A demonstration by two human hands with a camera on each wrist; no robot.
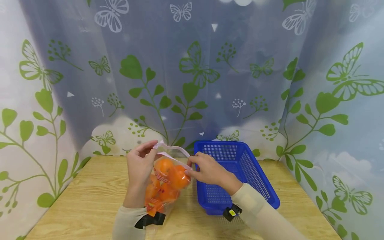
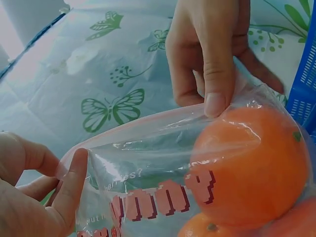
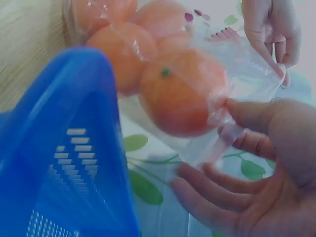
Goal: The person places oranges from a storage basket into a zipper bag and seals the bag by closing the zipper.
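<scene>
A clear plastic bag with red lettering and a pale pink top edge holds several oranges. In the head view my left hand pinches the left end of the bag's mouth between thumb and fingers. At the opposite end my right hand pinches the edge with thumb and index finger, close to an orange. The right wrist view shows the right hand's other fingers spread below the bag. Between the hands, the two sides of the mouth stand apart in the head view.
Just right of the bag, a blue plastic basket with slotted walls sits on the wooden table, partly beneath my right forearm. Behind the table hangs a curtain with green leaves and butterflies. Each wrist wears a small black camera mount.
</scene>
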